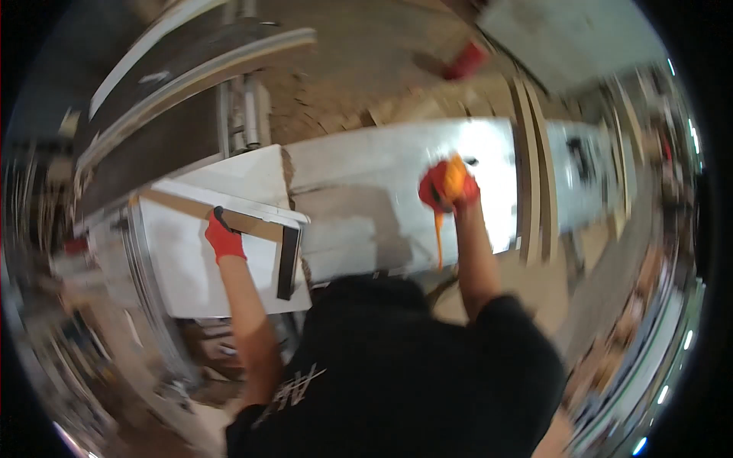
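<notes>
My left hand [225,238], in a red glove with dark fingertips, is closed on the near edge of a long tan and white strip [263,227]. This strip forms an L with a short dark piece [289,262] at its right end. Beneath them lies a white panel [191,282]. To the right, my red-gloved right hand [439,187] is wrapped round an orange tool [454,177], raised over a pale metal tabletop [343,164]. An orange cord or hose [439,240] hangs from it. Blur hides the tool's kind.
Two long wooden strips [537,175] lie across the right part of the tabletop. A dark-topped machine table with a rail [198,72] stands at the far left. Beyond the tabletop, a red object [464,61] rests on the floor near scattered wood scraps. Stacked boards [626,336] line the right side.
</notes>
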The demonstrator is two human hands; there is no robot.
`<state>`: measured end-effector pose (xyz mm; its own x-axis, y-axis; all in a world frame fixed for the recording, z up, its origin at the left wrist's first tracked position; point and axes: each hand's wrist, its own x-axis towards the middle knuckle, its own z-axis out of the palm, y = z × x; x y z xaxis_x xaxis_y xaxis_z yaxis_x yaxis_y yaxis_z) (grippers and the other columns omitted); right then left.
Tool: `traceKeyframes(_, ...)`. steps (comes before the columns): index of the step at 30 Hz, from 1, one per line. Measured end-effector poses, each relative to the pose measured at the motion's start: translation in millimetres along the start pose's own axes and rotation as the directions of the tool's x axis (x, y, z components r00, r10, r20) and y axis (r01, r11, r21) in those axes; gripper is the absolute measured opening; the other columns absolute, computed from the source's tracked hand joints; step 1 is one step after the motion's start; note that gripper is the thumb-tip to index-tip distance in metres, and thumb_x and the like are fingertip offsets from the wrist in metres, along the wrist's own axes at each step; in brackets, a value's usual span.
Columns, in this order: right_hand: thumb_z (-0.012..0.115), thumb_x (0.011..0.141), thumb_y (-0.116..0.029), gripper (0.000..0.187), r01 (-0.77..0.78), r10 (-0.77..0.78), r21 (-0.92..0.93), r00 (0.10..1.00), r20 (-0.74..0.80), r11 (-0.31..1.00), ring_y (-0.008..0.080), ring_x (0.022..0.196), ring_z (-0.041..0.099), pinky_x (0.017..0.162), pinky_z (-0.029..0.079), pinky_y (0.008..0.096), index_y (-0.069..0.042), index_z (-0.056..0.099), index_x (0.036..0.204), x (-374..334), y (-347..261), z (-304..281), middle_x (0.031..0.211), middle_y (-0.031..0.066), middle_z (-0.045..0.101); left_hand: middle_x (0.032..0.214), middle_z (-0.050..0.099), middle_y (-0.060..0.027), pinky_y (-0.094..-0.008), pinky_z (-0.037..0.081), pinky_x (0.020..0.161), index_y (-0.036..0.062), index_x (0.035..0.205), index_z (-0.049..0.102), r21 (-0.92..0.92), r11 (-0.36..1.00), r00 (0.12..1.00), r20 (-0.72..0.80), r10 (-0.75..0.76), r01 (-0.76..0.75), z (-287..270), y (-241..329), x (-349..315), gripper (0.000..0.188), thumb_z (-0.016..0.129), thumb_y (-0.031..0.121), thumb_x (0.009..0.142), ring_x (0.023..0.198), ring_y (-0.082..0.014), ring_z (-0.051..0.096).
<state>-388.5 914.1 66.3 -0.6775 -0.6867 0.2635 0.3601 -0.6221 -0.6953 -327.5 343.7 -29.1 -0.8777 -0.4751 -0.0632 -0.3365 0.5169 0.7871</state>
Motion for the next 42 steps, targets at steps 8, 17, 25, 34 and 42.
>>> traceKeyframes(8,0.075,0.093,-0.034,0.033,-0.851,0.748,-0.463,0.472,-0.467,0.248,0.0082,0.059,0.058,0.053,0.045,0.0261,-0.003,0.069,0.094,36,-2,99,0.068,-0.0003,0.063,0.080,0.063,-0.0102,-0.0422,0.056,0.066,-0.0027,0.096,0.069,-0.509,0.813,0.935,-0.042,-0.353,0.284,5,49,0,0.029,0.068,0.026,0.092,0.073,-0.0256,0.063)
traceKeyframes(17,0.064,0.101,-0.038,0.032,-0.828,0.657,-0.385,0.558,-0.507,0.407,0.0048,0.056,0.053,0.050,0.039,0.0239,-0.007,0.068,0.094,0,27,107,0.068,-0.0026,0.065,0.092,0.068,-0.0105,-0.0384,0.058,0.073,-0.0012,0.102,0.069,-0.755,0.563,0.919,0.132,-0.373,0.337,-17,58,-18,0.019,0.070,0.017,0.095,0.081,-0.0251,0.068)
traceKeyframes(25,0.080,0.086,-0.046,0.074,-0.653,-0.483,-0.552,0.757,-0.441,-0.519,0.0439,0.119,0.058,0.095,0.051,0.0517,-0.005,0.053,0.142,-38,64,-12,0.133,0.0265,0.057,0.109,0.071,-0.0063,-0.0331,0.056,0.086,0.0033,0.124,0.064,-0.915,0.400,0.971,-0.044,-0.236,0.056,-50,76,-118,0.031,0.073,0.015,0.096,0.099,-0.0180,0.069)
traceKeyframes(34,0.085,0.081,-0.026,0.082,0.382,0.080,-0.913,0.915,0.395,0.141,0.0397,0.127,0.056,0.105,0.045,0.0485,0.000,0.046,0.148,130,158,252,0.142,0.0228,0.054,0.110,0.061,-0.0045,-0.0295,0.049,0.091,0.0046,0.126,0.052,-0.691,0.639,0.657,-0.659,-0.364,-0.338,-74,182,-228,0.033,0.068,0.006,0.097,0.104,-0.0111,0.057)
traceKeyframes(42,0.074,0.084,-0.006,0.047,0.493,0.329,-0.730,0.670,0.666,0.474,0.0393,0.104,0.068,0.089,0.054,0.0434,-0.003,0.062,0.128,128,248,329,0.114,0.0195,0.067,0.131,0.054,-0.0081,-0.0351,0.045,0.107,0.0095,0.151,0.026,-0.474,0.637,0.200,-0.868,-0.455,-0.608,-159,115,-381,0.064,0.065,0.008,0.099,0.124,-0.0195,0.054)
